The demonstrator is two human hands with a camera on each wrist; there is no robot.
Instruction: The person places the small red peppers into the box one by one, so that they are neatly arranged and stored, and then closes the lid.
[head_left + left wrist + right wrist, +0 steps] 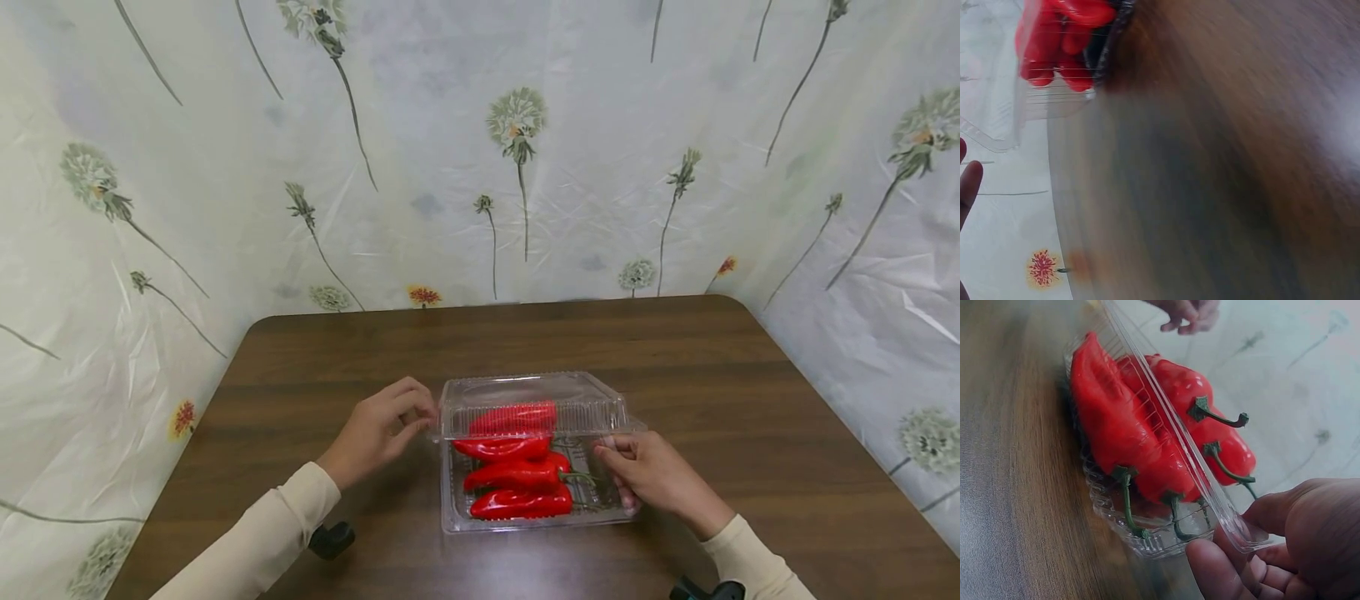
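A clear plastic clamshell container (461, 527) holds several red peppers (517, 475) with green stems. Its hinged lid (525, 387) is raised at a slant over the peppers, covering the far ones in the head view. At the lid's right corner, my right hand (648, 475) pinches the rim between thumb and fingers, as the right wrist view (1310, 544) also shows. My left hand (386, 429) is beside the lid's left edge, its fingers loosely bent. In the left wrist view its fingertips (969, 184) appear just apart from the plastic.
The container stands on a dark brown wooden table (360, 350) with rounded far corners. Behind and on both sides hangs a pale sheet (420, 150) printed with dandelions. Black wrist devices (332, 540) sit under both sleeves.
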